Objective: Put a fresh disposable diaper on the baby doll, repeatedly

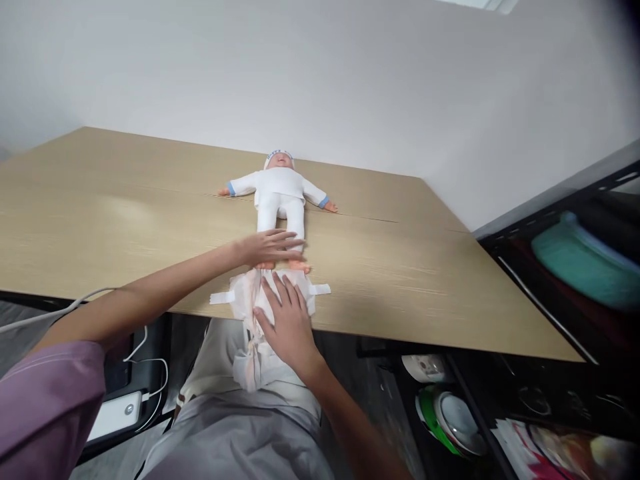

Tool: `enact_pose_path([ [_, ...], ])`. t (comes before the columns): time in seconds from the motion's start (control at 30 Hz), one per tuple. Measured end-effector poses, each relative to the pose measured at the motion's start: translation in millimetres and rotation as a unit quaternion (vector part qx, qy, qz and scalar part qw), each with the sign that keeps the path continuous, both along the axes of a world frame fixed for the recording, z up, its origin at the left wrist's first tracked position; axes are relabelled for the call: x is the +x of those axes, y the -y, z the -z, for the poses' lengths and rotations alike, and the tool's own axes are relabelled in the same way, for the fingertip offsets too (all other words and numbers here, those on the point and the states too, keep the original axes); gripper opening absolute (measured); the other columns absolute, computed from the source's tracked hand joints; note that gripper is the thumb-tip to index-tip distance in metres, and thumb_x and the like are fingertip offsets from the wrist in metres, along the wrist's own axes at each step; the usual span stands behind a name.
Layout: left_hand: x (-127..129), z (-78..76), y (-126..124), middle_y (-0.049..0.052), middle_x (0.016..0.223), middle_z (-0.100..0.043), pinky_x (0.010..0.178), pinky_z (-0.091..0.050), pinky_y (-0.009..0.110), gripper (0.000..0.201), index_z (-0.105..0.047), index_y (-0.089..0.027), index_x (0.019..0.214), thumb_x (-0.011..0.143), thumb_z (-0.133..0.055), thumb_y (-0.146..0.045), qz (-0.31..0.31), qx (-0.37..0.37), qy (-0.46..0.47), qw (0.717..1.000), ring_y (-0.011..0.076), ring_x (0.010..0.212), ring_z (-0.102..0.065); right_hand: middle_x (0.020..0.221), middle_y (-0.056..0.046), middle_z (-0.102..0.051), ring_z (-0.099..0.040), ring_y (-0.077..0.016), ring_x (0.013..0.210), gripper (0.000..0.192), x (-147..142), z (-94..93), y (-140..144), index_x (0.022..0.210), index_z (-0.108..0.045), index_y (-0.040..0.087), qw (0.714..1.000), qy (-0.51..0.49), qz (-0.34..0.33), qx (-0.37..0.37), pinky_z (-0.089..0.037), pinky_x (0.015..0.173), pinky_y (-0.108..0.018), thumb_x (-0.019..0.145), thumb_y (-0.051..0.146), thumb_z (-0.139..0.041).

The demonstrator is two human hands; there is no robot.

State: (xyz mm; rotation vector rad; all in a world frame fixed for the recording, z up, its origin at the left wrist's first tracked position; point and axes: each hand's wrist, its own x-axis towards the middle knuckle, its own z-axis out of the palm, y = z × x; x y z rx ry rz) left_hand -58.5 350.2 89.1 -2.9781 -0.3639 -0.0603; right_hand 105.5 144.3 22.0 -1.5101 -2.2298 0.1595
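Note:
A baby doll (280, 187) in a white outfit with blue cuffs and a white cap lies on its back, arms spread and feet toward me. My left hand (273, 247) reaches across its lower legs, palm down with the fingers stretched; whether it touches them I cannot tell. An unfolded white diaper (243, 293) lies just below the doll's feet, its tape tabs out to both sides and its near end hanging over the table edge. My right hand (289, 327) lies flat on the diaper with fingers spread.
The wooden table (390, 280) meets a pale wall at the back. At left a white cable runs over the table edge, and a white power bank (115, 417) sits below. Dark shelving at right holds a teal item (585, 263), a green-and-white round container (450, 420) and packets.

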Motion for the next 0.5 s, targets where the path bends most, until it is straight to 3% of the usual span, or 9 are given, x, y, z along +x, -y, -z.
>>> enact_pose_path([
  [0.13, 17.1, 1.3, -13.5, 0.014, 0.161, -0.07, 0.138, -0.035, 0.051, 0.04, -0.075, -0.023, 0.139, 0.101, -0.065, -0.016, 0.045, -0.037, 0.03, 0.998, 0.0338, 0.16, -0.055, 0.188, -0.011, -0.035, -0.03, -0.0362, 0.175, 0.067, -0.1, -1.8, 1.2, 0.181, -0.039, 0.028, 1.0, 0.002, -0.01, -0.006, -0.031, 0.143, -0.065, 0.118, 0.048, -0.053],
  [0.23, 21.9, -8.6, -19.0, 0.016, 0.143, -0.078, 0.126, -0.045, 0.054, 0.032, -0.078, -0.023, 0.129, 0.1, -0.064, -0.019, 0.046, -0.085, 0.096, 0.991, 0.0362, 0.148, -0.063, 0.189, -0.01, -0.032, -0.029, -0.0362, 0.176, 0.063, -0.4, -5.5, 0.9, 0.18, -0.042, 0.03, 1.0, 0.014, -0.009, -0.021, -0.03, 0.143, -0.066, 0.119, 0.044, -0.05],
  [0.4, 18.6, -52.5, -28.5, 0.012, 0.129, -0.081, 0.106, -0.054, 0.042, 0.035, -0.075, -0.024, 0.132, 0.101, -0.06, -0.02, 0.042, -0.213, 0.203, 0.955, 0.0297, 0.124, -0.072, 0.192, -0.006, -0.023, -0.02, -0.0315, 0.18, 0.059, 7.3, -14.4, -16.1, 0.18, -0.041, 0.031, 0.996, 0.03, -0.035, -0.075, -0.027, 0.146, -0.064, 0.121, 0.037, -0.042],
  [0.5, 13.3, -80.0, -37.8, 0.011, 0.124, -0.082, 0.095, -0.055, 0.036, 0.035, -0.075, -0.022, 0.133, 0.1, -0.074, -0.034, 0.016, -0.276, 0.262, 0.925, 0.0252, 0.11, -0.075, 0.192, -0.003, -0.021, -0.017, -0.0281, 0.181, 0.059, 14.2, -18.8, -39.5, 0.181, -0.039, 0.033, 0.991, 0.038, -0.063, -0.109, -0.021, 0.148, -0.062, 0.122, 0.036, -0.036],
])
